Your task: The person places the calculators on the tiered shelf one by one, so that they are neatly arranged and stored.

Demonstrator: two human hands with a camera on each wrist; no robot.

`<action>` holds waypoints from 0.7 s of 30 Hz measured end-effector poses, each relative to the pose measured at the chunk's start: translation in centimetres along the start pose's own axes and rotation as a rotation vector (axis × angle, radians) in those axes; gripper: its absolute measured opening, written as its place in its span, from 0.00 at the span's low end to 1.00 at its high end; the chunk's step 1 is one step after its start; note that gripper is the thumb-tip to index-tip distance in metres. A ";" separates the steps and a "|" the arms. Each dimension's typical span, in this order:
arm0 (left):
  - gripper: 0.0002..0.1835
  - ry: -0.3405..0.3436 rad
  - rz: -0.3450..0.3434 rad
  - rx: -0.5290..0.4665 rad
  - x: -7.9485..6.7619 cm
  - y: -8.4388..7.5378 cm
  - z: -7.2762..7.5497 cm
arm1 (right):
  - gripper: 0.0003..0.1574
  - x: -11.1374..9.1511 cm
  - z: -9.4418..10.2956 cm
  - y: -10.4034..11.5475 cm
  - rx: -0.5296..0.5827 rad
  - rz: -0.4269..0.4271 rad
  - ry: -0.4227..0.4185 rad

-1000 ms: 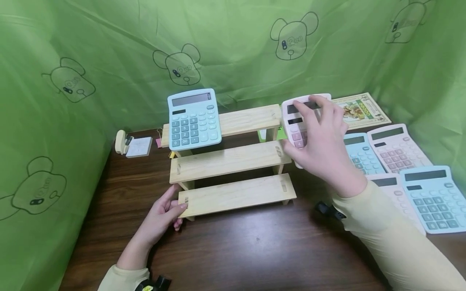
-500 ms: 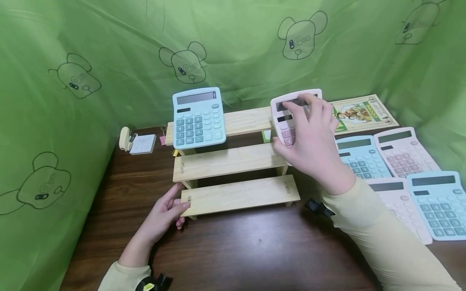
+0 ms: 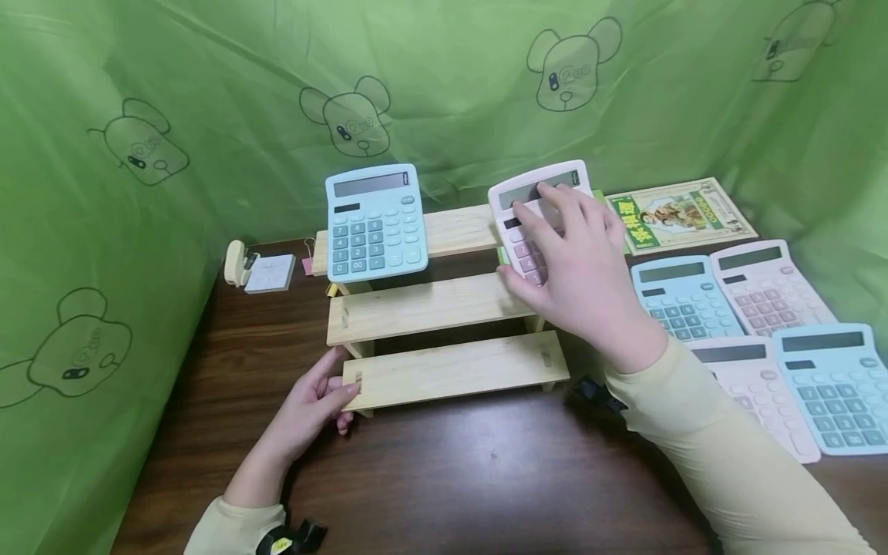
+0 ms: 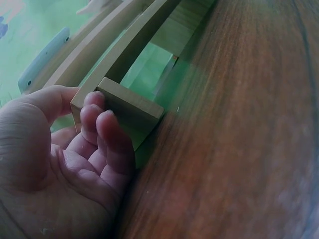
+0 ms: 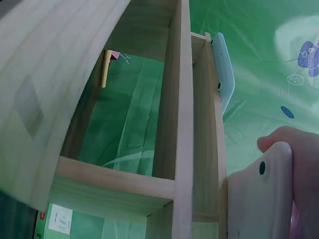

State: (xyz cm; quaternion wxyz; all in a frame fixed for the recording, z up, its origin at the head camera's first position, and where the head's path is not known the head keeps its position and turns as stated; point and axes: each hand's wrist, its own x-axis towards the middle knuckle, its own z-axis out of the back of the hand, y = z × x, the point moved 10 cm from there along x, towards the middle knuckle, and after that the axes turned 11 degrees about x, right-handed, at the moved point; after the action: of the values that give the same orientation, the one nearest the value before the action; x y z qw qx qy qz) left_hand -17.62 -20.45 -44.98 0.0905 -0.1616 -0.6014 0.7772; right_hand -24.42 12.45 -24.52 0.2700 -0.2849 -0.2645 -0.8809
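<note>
A three-step wooden rack [image 3: 444,375] stands on the dark wood table. My left hand [image 3: 312,405] grips the left end of its lowest step, thumb on top; the left wrist view shows the fingers [image 4: 112,134] curled by the step's leg. My right hand [image 3: 579,270] holds a pink calculator [image 3: 516,189] over the right part of the top step, fingertips across its display. In the right wrist view the calculator's underside [image 5: 259,194] sits right at the top step's edge. A blue calculator [image 3: 378,223] leans at the left of the top step, its display lit.
Several blue and pink calculators [image 3: 832,393] lie at the right of the table. Behind them is a picture booklet [image 3: 683,216]. A white notepad [image 3: 270,274] and a cream stapler-like item [image 3: 236,264] lie at the back left. Green cloth [image 3: 444,77] surrounds the table.
My right hand has carried the pink calculator leftward, from beyond the rack's right end to over the top step. My left hand keeps its grip on the lowest step.
</note>
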 end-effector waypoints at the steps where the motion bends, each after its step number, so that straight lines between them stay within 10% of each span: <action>1: 0.38 0.003 -0.006 -0.003 0.0 0.0 0.0 | 0.45 0.0 -0.1 0.1 -0.001 0.006 0.005; 21: 0.39 0.010 -0.031 0.002 0.2 -0.2 -0.1 | 0.67 -0.7 -1.8 -0.5 -0.034 -0.026 0.255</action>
State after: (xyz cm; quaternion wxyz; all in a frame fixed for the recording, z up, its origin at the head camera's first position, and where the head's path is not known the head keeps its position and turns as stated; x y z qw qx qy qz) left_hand -17.78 -20.25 -44.79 0.1056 -0.1561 -0.6026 0.7755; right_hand -24.93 11.91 -26.40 0.2854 -0.1716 -0.2169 -0.9176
